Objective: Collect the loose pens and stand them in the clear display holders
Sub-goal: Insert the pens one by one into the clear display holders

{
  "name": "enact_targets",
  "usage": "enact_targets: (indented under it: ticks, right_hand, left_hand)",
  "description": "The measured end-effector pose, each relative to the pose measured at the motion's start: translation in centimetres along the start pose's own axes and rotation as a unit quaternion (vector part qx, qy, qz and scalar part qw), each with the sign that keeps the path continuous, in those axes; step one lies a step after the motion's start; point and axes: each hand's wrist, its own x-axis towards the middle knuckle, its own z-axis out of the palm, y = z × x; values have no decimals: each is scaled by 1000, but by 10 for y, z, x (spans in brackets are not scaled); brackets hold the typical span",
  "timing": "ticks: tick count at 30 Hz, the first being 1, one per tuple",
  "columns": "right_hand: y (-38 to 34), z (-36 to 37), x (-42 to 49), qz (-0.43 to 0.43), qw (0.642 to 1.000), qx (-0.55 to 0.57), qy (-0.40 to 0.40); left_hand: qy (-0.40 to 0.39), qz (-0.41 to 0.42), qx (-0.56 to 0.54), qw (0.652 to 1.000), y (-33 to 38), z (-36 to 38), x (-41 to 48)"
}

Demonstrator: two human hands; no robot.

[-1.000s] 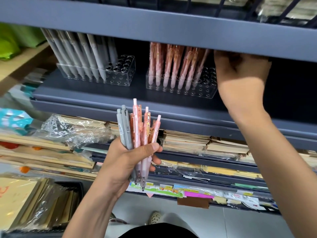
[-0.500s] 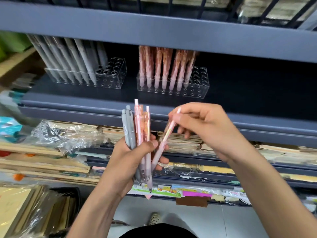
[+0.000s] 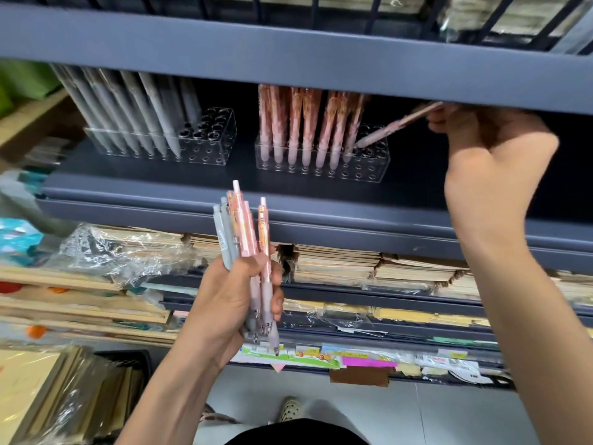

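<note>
My left hand (image 3: 237, 300) grips a bundle of loose pens (image 3: 245, 239), grey ones on the left and pink ones on the right, held upright below the shelf. My right hand (image 3: 491, 162) is raised inside the shelf and pinches a single pink pen (image 3: 388, 130), slanted tip-down, its tip at the top of the right clear holder (image 3: 365, 168). That holder has several pink pens (image 3: 305, 123) standing in its left rows. The left clear holder (image 3: 211, 146) carries several grey pens (image 3: 134, 114).
A dark grey shelf board (image 3: 288, 53) hangs low over the holders. The shelf's front lip (image 3: 353, 226) lies between my hands. Stacks of wrapped notebooks (image 3: 337, 261) fill the shelves below. A black crate (image 3: 128, 361) stands at the lower left.
My right hand has pulled one pink pen out of the bundle and lifted it up and right to the right holder. The left hand keeps the rest.
</note>
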Motion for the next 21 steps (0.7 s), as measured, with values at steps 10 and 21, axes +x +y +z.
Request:
enact_targets:
  ticks: [10,21]
  right_hand:
    - [1,31,17,-57,936,-316,-143]
    - [-1,51,28,-39,898,-393,-194]
  left_hand:
    - [-7,20,40,999,-1,-1,-6]
    - [1,25,36,999,-1,-5,-9]
